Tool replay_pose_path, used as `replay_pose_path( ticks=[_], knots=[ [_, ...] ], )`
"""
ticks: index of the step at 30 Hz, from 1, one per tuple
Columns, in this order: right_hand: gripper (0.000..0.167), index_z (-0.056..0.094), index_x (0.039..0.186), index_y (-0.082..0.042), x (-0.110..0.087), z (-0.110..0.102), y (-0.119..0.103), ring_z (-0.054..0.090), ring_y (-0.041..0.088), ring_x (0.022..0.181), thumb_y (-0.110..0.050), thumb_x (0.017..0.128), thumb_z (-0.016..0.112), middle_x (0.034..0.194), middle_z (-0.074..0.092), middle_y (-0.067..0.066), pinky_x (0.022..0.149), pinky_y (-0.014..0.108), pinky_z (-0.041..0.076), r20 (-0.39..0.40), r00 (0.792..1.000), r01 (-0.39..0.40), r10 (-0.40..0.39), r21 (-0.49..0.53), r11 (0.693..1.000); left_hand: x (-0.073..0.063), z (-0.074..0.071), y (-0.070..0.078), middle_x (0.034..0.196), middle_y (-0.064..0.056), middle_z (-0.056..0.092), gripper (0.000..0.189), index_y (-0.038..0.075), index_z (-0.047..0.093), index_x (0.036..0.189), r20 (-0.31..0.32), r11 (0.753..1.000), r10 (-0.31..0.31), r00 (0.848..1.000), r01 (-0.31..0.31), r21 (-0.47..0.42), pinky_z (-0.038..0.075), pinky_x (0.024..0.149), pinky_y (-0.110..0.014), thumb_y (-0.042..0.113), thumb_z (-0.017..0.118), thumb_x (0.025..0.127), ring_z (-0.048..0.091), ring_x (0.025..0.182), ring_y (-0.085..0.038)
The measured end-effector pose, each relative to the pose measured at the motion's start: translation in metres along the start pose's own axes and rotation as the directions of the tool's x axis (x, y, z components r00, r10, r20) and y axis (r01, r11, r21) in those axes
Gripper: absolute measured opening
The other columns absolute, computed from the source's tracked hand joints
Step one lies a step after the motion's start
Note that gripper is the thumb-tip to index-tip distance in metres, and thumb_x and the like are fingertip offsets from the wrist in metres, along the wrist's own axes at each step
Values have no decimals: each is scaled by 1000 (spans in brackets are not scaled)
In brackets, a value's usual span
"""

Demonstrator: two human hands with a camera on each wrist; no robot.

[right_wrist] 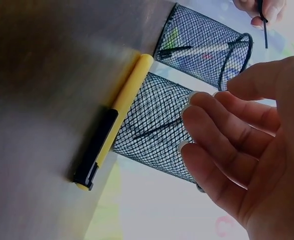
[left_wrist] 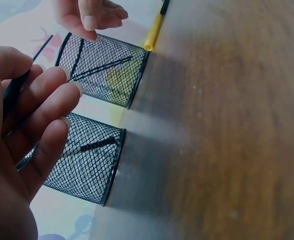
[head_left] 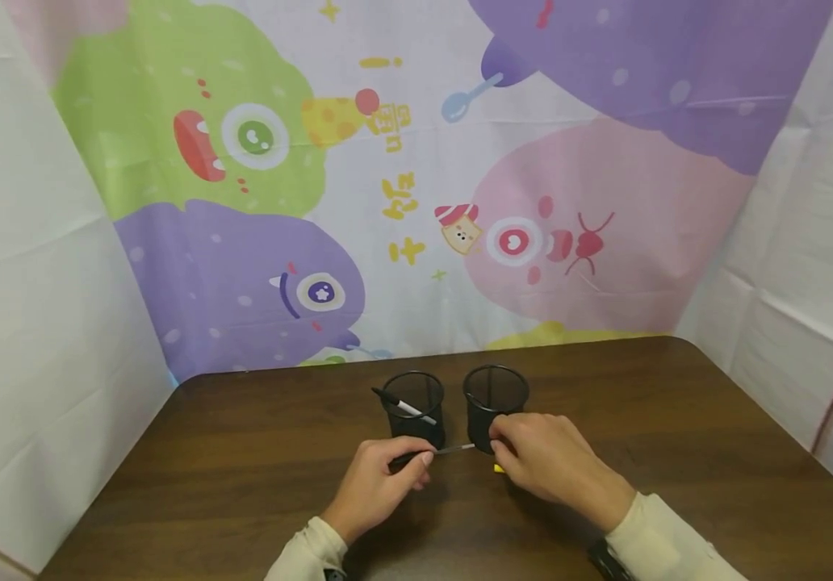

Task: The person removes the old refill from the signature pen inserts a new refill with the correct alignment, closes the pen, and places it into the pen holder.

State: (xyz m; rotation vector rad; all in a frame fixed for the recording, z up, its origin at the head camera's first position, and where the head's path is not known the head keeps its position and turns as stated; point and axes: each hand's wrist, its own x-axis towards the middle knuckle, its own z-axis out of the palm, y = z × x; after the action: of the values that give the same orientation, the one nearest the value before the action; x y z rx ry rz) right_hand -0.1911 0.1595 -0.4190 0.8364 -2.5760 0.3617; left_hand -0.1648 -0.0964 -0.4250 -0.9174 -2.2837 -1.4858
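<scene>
- Tool with slim black handle and thin metal shaft [head_left: 453,450]: pinched between thumb and forefinger of my left hand [head_left: 383,478], with the other fingers loosely bent.
- Key alignment: the tool's long axis runs nearly level, left to right, in front of the cups; its tip points toward my right hand [head_left: 542,453]. The handle is in my left hand, so that hand is the nearer one.
- Right hand: fingers loosely curved, thumb apart from them, no object held. It is positioned at the near side of the right-hand black wire-mesh cylindrical cup [head_left: 479,424]. A slim dark shape shows through this mesh; I cannot identify it.
- Yellow marker with black clip cap [right_wrist: 116,114]: lies on the brown wood-grain table [head_left: 264,428], alongside that cup's base, below my right hand.
- Left-hand black wire-mesh cylindrical cup [head_left: 416,433]: contains a tilted white pen with black cap [head_left: 405,407].
- Markings: I can read no brand on the pen or marker. Yellow characters [head_left: 402,198] run sideways on the cartoon-printed backdrop [head_left: 416,307].
</scene>
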Motion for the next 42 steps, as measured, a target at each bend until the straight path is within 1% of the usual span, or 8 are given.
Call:
replay_pose_path(
  ticks=[8, 13, 21, 28, 32, 36, 39, 42],
  knots=[
    [12, 65, 79, -25, 1, 1, -2, 43, -1, 54, -21, 87, 73, 65, 47, -21, 47, 22, 38, -40, 999, 27, -26, 13, 1000, 0, 1, -1, 72, -10, 70, 7, 0, 73, 98, 2, 1000, -16, 1000, 15, 14, 58, 56, -33, -1, 68, 93, 67, 59, -16],
    [9, 68, 82, -27, 1, 0, -1, 47, -1, 57, -23, 87, 73, 68, 53, -22, 50, 25, 44, -45, 997, 56, -55, 29, 998, 0, 1, -1, 72, -9, 70, 7, 0, 73, 97, 10, 1000, -7, 1000, 7, 10, 58, 56, -34, -2, 68, 93, 67, 59, -14],
    [4, 70, 89, -24, 1, -1, -3, 50, -3, 61, -27, 92, 70, 76, 59, -21, 55, 25, 47, 10, 997, 76, -77, 98, 992, 0, 0, -1, 73, -10, 71, 8, 0, 74, 98, 4, 1000, -7, 1000, 7, 6, 59, 56, -33, -1, 68, 93, 68, 59, -19],
    [6, 72, 95, -22, 1, -2, -7, 49, -4, 61, -26, 91, 71, 76, 59, -21, 55, 22, 46, 1, 997, 79, -80, 131, 988, 0, 1, -1, 75, -13, 71, 8, -2, 73, 98, 11, 1000, 1, 1000, -1, -4, 59, 55, -34, -2, 67, 93, 69, 60, -25],
    [9, 72, 96, -21, 0, -3, -8, 51, -5, 62, -26, 90, 73, 75, 60, -21, 56, 22, 47, -4, 996, 89, -89, 163, 983, 0, 1, 0, 75, -10, 71, 8, -2, 73, 98, 23, 1000, -7, 1000, 7, 0, 59, 56, -36, -3, 67, 93, 69, 60, -26],
    [10, 71, 97, -20, 1, -3, -9, 53, -5, 63, -26, 89, 73, 76, 59, -22, 57, 22, 48, 0, 995, 97, -99, 190, 977, 0, 2, -10, 75, -10, 71, 9, -1, 73, 100, 42, 1000, -25, 999, 25, 4, 59, 57, -37, -2, 66, 94, 68, 60, -27],
    [10, 71, 97, -21, 2, -3, -10, 53, -6, 64, -25, 89, 74, 76, 59, -23, 58, 22, 48, -2, 994, 107, -109, 209, 972, -1, 4, -25, 76, -8, 71, 9, 1, 74, 102, 51, 1000, -22, 998, 22, 10, 59, 57, -34, 2, 67, 95, 69, 61, -23],
    [8, 71, 97, -21, 2, -3, -11, 54, -6, 66, -24, 89, 74, 77, 60, -23, 60, 22, 49, -8, 993, 116, -117, 231, 966, -2, 4, -35, 77, -3, 72, 9, 5, 74, 103, 58, 1000, -15, 998, 15, 9, 58, 58, -30, 8, 68, 97, 69, 62, -17]
  ],
)
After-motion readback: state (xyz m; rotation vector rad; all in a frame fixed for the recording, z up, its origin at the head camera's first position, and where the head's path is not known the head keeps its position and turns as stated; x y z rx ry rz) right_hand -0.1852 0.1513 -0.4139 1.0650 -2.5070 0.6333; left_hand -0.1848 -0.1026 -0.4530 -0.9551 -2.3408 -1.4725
